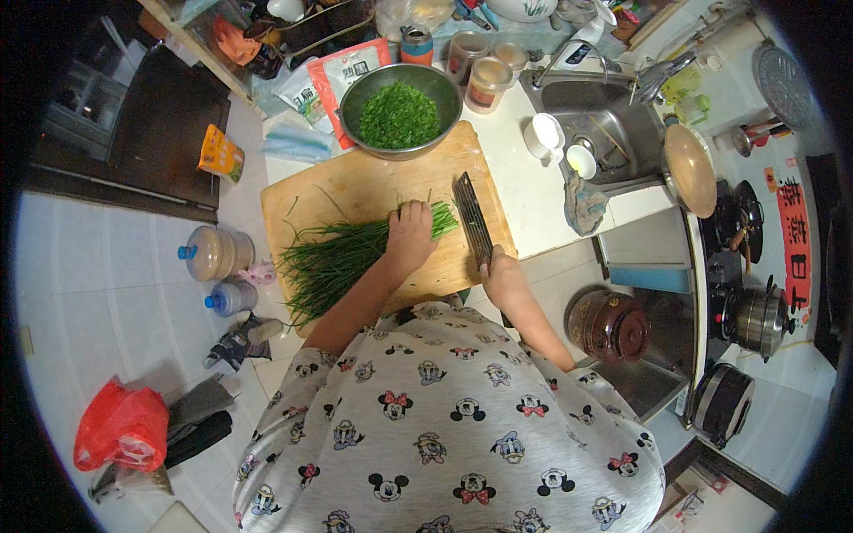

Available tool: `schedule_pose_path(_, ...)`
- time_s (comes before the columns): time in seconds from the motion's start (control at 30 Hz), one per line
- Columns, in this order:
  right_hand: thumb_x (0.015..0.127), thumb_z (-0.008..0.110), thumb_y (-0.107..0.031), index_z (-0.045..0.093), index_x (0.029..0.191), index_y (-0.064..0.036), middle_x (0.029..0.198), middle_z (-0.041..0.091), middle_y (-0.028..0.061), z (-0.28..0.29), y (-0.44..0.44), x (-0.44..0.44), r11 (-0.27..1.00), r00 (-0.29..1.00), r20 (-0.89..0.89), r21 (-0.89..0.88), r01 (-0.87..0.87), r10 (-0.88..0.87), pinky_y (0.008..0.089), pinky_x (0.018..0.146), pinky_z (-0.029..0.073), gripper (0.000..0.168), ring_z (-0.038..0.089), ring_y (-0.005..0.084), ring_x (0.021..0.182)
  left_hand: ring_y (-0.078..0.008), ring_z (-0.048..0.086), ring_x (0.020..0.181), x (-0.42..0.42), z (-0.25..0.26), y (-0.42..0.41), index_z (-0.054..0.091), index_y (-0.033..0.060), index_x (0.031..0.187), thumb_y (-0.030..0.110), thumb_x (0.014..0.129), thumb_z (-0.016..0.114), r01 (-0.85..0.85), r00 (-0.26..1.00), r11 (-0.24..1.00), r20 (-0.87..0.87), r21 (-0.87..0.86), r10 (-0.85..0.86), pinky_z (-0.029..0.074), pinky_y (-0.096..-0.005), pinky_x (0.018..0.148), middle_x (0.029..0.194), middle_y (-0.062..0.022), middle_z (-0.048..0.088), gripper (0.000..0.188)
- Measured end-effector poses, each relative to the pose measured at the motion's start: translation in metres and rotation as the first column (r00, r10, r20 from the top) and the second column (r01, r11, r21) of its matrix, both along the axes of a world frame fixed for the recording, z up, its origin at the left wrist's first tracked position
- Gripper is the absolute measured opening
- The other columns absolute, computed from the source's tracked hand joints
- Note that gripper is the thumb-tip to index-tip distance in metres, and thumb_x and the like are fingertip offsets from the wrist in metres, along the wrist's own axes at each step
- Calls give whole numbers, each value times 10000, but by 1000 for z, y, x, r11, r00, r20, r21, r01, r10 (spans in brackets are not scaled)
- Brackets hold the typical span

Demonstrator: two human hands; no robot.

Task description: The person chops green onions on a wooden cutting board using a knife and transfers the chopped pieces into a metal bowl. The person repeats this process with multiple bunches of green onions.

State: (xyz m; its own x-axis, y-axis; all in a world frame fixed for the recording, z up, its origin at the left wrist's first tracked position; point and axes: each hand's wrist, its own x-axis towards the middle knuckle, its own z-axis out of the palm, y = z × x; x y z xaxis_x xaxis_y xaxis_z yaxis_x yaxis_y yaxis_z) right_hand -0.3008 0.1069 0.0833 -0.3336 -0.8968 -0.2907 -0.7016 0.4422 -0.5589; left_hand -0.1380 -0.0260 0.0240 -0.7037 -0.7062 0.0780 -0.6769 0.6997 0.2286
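Note:
A wooden cutting board (393,180) lies on the white counter before me. Across its left part spreads a bundle of long green chives (340,256), with the pale cut ends pointing right. My left hand (411,233) presses down on the bundle near those ends, fingers curled over it. In my right hand (501,274) is the handle of a kitchen knife (472,212). Its dark blade stands over the board's right side, a small gap from the stalk ends, with bits of green on it. A steel bowl (346,123) of chopped greens (400,114) rests at the board's far edge.
Behind the bowl stand food pouches (333,86), lidded plastic jars (488,83) and a tumbler (416,45). To the right are a white cup (544,136), a grey rag (585,205) and a steel sink (623,116). A brown lidded crock (610,326) stands below the counter.

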Motion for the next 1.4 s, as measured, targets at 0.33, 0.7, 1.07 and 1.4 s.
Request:
schedule_pose_path(0.33, 894, 516, -159, 496, 895, 41, 702, 604, 291, -21, -24, -7, 981, 997, -61, -191, 37, -50, 525, 642, 494, 201, 609, 467, 690, -314, 453, 1112, -2, -5, -2, 455, -29, 1200, 311, 700, 750, -17, 1000, 1000, -10, -10, 17, 378, -443, 929, 1155, -162, 482, 673)
schedule_pose_path(0.7, 873, 543, -149, 492, 920, 38, 766, 615, 297, -1, -2, -8, 990, 992, -63, -76, -118, 114, 524, 686, 490, 200, 618, 457, 757, -305, 446, 1122, 0, -2, 2, 441, -41, 1228, 304, 676, 770, -14, 1000, 999, -19, -49, 13, 372, -426, 948, 1173, -165, 473, 730)
schedule_pose_path(1.07, 901, 511, -170, 502, 926, 39, 744, 615, 292, -11, -10, -25, 991, 998, -3, -118, 66, -67, 515, 676, 496, 211, 617, 459, 740, -314, 434, 1155, 3, 0, -6, 443, -11, 1262, 279, 679, 773, -6, 995, 996, -95, 88, 14, 354, -445, 961, 1228, -156, 442, 730)
schedule_pose_path(1.4, 868, 568, -202, 497, 899, 25, 765, 627, 289, -12, -8, -29, 992, 981, -155, -23, -122, 117, 514, 695, 512, 240, 633, 449, 752, -326, 441, 1140, 3, 1, -5, 434, -6, 1276, 280, 676, 774, -20, 987, 998, -159, 59, 29, 372, -445, 941, 1207, -143, 473, 746)
